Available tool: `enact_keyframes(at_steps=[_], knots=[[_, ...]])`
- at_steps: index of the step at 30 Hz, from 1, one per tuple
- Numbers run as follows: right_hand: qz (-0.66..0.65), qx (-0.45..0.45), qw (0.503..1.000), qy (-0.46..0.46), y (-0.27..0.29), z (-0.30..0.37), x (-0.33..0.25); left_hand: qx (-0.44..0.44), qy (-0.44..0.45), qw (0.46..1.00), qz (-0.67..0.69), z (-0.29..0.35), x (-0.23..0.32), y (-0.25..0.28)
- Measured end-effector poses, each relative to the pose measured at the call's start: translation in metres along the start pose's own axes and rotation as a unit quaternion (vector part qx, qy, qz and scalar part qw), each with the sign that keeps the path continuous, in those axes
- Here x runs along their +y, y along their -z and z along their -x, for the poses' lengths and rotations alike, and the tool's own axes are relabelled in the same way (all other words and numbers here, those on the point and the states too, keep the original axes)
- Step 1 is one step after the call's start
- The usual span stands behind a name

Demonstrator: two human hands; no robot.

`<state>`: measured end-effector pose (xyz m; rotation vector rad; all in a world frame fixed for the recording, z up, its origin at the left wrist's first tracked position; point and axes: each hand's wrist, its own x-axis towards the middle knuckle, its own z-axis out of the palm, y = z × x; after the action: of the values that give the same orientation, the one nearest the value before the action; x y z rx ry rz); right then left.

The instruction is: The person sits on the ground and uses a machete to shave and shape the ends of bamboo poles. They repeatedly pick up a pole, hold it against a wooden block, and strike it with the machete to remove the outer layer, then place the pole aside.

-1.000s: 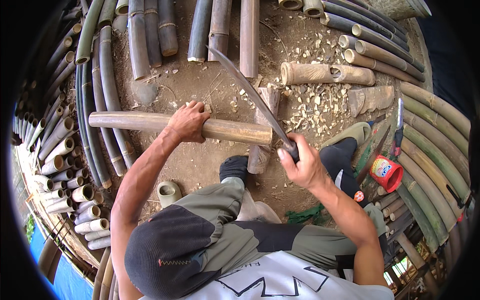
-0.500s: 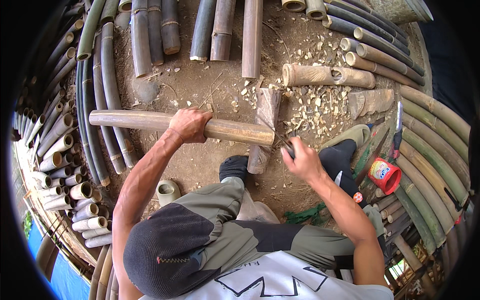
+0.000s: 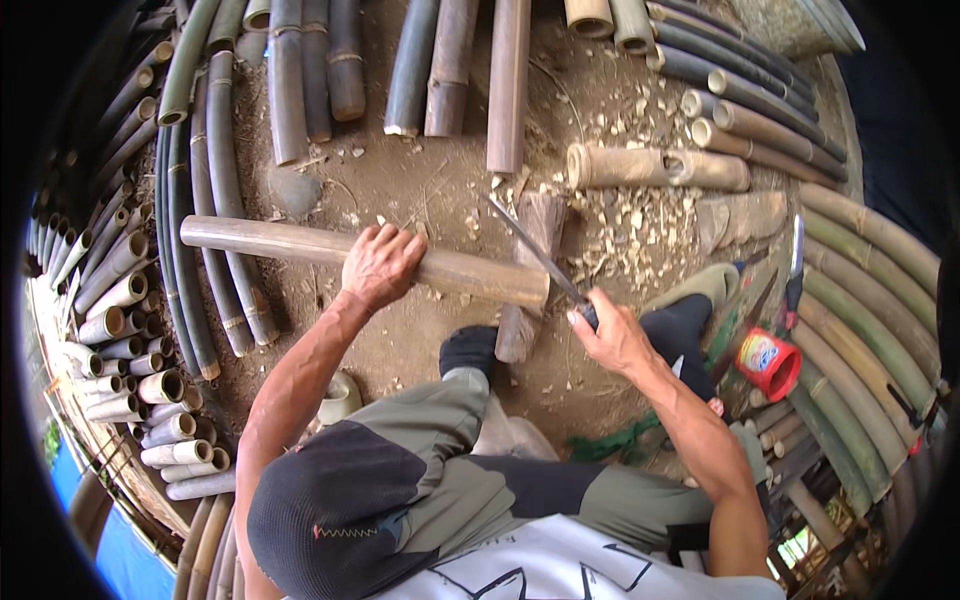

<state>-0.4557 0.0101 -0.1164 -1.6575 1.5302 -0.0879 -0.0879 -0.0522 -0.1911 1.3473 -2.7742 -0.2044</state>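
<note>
My left hand point(image 3: 384, 266) is wrapped over the middle of a brownish bamboo pole point(image 3: 275, 240). The pole lies crosswise in front of me, its right end over a wooden block point(image 3: 541, 222) on the ground. In my closed right hand point(image 3: 614, 330) is a long-bladed knife point(image 3: 530, 245) with a dark handle. Its blade slants up to the left, above the block and beside the pole's right end. Whether blade and pole touch, I cannot tell.
Pale chips point(image 3: 635, 225) litter the dirt beyond the block, near a carved bamboo piece point(image 3: 620, 167). A red container point(image 3: 768, 365) and a second knife point(image 3: 795, 265) are at my right. Stacked bamboo tubes point(image 3: 120, 292) line the left; more bamboo lengths point(image 3: 870, 300) lie right.
The knife has swung up, so its blade now shows long above the block. My right hand has shifted slightly right and down; the left keeps its grip on the bamboo pole.
</note>
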Motion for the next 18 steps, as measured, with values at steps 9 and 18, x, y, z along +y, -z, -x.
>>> enact_keyframes(at_steps=[9,18], knots=[[0.018,-0.057,0.997,-0.055,-0.006,0.001,0.003,0.042,0.004,0.998,-0.040,-0.001,0.009,0.005],[0.091,0.085,0.987,0.099,-0.027,0.009,0.012,0.040,0.004,0.998,-0.042,0.008,0.013,0.006]])
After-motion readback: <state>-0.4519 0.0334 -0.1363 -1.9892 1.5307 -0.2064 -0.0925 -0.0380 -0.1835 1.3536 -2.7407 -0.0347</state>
